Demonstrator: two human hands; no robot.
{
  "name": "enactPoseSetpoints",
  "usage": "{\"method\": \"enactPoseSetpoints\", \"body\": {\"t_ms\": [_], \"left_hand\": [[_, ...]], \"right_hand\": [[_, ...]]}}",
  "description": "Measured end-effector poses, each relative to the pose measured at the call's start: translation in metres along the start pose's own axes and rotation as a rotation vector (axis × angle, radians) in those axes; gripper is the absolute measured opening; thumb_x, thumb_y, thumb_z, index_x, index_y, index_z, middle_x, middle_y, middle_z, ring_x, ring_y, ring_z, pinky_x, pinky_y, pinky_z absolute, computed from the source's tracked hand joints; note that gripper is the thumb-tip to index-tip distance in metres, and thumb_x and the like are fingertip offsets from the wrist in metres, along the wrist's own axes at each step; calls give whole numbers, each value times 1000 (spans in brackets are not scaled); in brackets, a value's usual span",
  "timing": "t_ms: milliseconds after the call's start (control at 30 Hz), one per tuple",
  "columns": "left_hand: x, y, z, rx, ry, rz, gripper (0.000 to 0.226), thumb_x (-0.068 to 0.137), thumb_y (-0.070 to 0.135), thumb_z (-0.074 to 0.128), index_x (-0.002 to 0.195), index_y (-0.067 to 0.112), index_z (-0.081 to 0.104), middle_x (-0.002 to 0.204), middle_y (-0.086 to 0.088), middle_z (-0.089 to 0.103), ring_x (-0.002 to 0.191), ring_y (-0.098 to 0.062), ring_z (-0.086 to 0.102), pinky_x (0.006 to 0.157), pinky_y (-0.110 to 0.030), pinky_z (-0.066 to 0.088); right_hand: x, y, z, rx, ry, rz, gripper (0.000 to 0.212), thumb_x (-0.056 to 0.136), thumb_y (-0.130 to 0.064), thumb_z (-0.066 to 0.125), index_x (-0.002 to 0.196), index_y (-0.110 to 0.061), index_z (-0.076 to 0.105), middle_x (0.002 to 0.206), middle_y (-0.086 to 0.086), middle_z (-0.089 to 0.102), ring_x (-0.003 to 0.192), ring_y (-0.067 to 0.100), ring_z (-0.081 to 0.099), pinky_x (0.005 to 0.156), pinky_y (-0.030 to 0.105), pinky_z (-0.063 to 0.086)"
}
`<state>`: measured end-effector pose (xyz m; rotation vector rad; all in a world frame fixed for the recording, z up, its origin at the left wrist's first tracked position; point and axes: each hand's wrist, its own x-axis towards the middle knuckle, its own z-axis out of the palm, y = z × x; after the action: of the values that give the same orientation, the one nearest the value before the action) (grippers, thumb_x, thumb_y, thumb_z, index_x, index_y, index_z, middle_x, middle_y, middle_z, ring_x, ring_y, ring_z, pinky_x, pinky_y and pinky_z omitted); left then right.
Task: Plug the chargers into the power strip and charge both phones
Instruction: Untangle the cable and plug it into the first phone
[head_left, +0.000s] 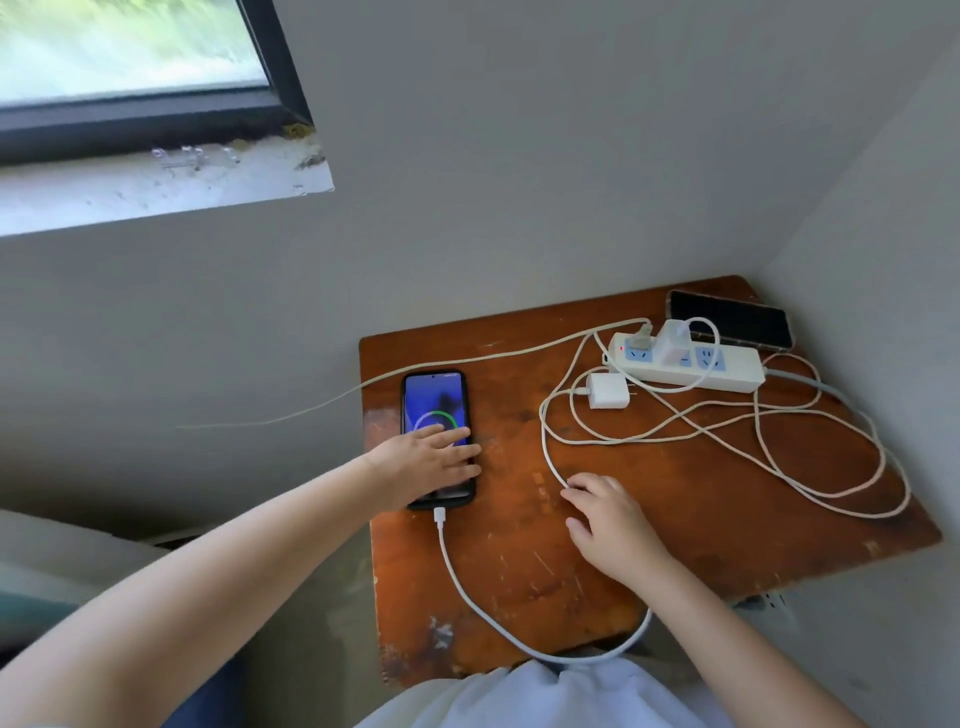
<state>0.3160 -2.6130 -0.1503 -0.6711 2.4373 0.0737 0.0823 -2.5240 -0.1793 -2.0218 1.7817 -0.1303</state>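
On the worn reddish-brown wooden tabletop (675, 519), the black-cased phone with the lit blue screen (436, 410) lies at the near left, a white cable (467, 587) plugged into its near end; the green ring on its display suggests it is charging. The left hand (431, 462) lies flat across its lower half, fingers straight and gripping nothing, probably to keep the phone from sliding. The right hand (608, 519) rests on the tabletop just right of it, fingers loosely curled over a loop of white cord; whether it actually pinches that cord cannot be told.

At the far right sits the white power strip with blue sockets (685, 361). One white charger cube (675, 340) stands plugged into it, apparently feeding the lit phone. A second white charger cube (605, 391) lies loose beside the strip's near edge, prongs exposed, not yet plugged in. The second phone, dark-screened in a clear case (730, 319), lies behind the strip in the far corner with no cable visibly attached. Judging by this, half the job remains: the loose cube needs a socket and the dark phone its cable. The tangled cords (779, 441) could snag. No containers are in view.
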Motion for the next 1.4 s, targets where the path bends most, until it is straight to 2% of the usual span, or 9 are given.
{"method": "enactPoseSetpoints", "body": {"t_ms": [200,467,767,867,1000,1133,1200,1267,1400], "left_hand": [[6,36,-2,-328,233,-62,68,89,-1,45,143,23,11,155,3,5,141,-17,-9,112,-33,-1],[54,120,-13,-689,447,-279,51,96,26,31,143,18,12,155,-2,8,141,-16,-4,110,-28,-6],[111,136,-43,-753,607,-547,53,95,34,32,142,17,14,154,-2,10,140,-15,-6,109,-29,-7],[128,138,-45,-773,656,-661,54,95,33,33,142,15,14,154,-3,10,136,-10,-12,109,-29,-9],[141,145,-38,-726,595,-817,56,94,38,29,143,14,12,154,-4,10,139,-15,-9,108,-30,-13],[143,150,-37,-713,628,-903,59,92,35,37,142,10,16,153,-7,13,132,-12,-15,109,-30,-10],[142,152,-40,-709,643,-983,61,92,33,39,141,8,15,153,-9,12,134,-15,-14,110,-31,-9],[142,155,-42,-734,630,-1092,62,92,35,36,142,8,10,154,-9,8,138,-17,-10,109,-30,-11],[144,157,-42,-778,599,-1168,60,93,36,31,142,10,8,154,-6,7,141,-17,-4,108,-27,-11]], "right_hand": [[-7,15,-11,88,-32,31,37,94,-21,46,131,-17,44,140,1,44,129,15,35,107,29,30],[-25,65,-22,126,103,74,28,90,-5,53,117,-4,58,125,14,58,119,28,49,102,38,36],[-15,126,-51,14,265,-14,28,69,12,69,97,7,66,100,27,68,96,44,62,84,57,47],[-4,147,-61,-95,285,-60,30,74,-1,66,104,3,64,113,26,63,108,45,55,90,61,41],[6,170,-66,-185,76,-60,45,88,-20,56,131,-12,45,144,12,38,136,33,25,110,56,13],[15,172,-71,-101,130,-206,35,75,-5,71,109,-1,63,115,21,64,115,40,53,99,61,30],[27,162,-75,-94,165,-322,32,73,0,71,105,0,65,110,21,67,110,39,57,97,60,34],[44,146,-77,-99,127,-414,35,83,-4,60,118,-1,57,125,19,58,123,35,47,106,54,26],[78,114,-69,-223,20,-534,53,93,-20,43,140,-9,22,153,12,17,141,27,10,114,48,7]]}}
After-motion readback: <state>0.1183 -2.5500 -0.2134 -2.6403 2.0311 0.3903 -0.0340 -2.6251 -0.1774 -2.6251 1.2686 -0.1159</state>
